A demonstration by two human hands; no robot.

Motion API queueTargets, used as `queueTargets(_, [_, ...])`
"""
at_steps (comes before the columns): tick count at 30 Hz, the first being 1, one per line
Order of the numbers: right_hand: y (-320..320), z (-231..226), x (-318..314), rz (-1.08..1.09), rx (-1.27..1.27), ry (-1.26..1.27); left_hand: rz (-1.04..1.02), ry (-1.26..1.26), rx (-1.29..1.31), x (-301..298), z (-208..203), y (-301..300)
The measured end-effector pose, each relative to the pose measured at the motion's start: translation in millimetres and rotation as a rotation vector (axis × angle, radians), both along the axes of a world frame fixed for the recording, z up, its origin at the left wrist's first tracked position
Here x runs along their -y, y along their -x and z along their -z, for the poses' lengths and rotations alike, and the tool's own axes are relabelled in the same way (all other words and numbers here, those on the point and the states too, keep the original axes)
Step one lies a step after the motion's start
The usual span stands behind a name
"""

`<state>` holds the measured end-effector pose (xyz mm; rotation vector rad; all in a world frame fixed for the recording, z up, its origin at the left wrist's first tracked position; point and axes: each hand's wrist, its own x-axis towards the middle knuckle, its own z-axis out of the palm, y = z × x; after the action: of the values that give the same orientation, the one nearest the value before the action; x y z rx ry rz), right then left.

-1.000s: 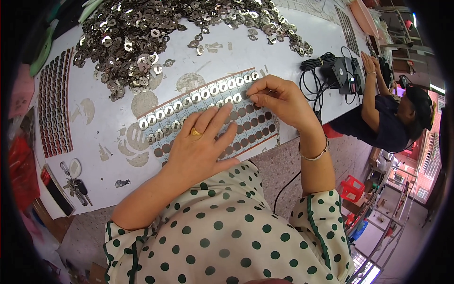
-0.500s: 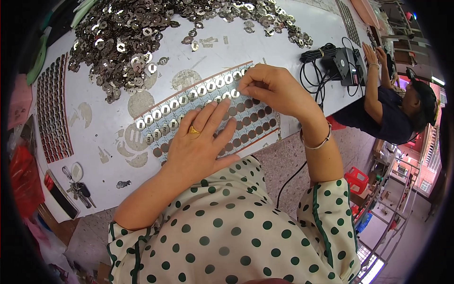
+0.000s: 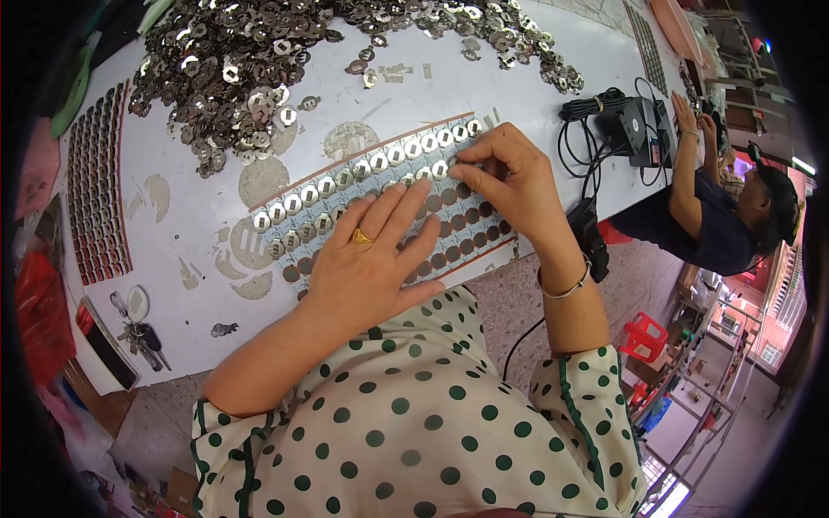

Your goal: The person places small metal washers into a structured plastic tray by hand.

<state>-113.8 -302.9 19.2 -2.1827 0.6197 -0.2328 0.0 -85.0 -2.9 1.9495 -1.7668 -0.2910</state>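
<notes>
A panel of light-blue circuit boards (image 3: 298,252) with dark round pads lies slantwise on the table. Shiny slotted metal discs (image 3: 378,162) sit along its far row and on part of the second row. Across the middle of the panel rests my left hand (image 3: 367,246), palm down with fingers spread, covering several pads and discs. My right hand (image 3: 509,177) pinches thumb and forefinger just past the last visible disc of the second row. Whatever is between those fingertips is too small and hidden to make out.
A large heap of loose metal discs (image 3: 233,73) covers the far left of the table. Another panel (image 3: 97,186) stands at the left, near keys (image 3: 142,337). On the right are a black power box with cables (image 3: 635,125) and a co-worker (image 3: 725,198).
My right hand has drawn slightly back and right, baring the end of the far row of discs. My left hand stays flat on the panel. The whole view has shifted a little.
</notes>
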Motion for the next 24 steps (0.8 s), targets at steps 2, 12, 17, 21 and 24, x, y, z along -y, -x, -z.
queueTargets(2, [1,-2,-3,-0.001,-0.011,-0.023,-0.001,-0.009,0.017,1,0,0])
queueTargets(12, [-34,-27,5,-0.172,0.047,0.307,0.003,0.022,0.042,-1,-1,-1])
queueTargets(17, [-107,-3,0,-0.241,0.360,0.683,0.015,0.032,0.021,-1,-2,-4])
queueTargets(21, [-134,13,2,-0.331,0.244,0.710,0.017,0.056,-0.026,-2,-1,-6])
queueTargets(24, [-135,13,10,-0.366,0.263,0.583,0.038,0.058,-0.054,-4,1,-7])
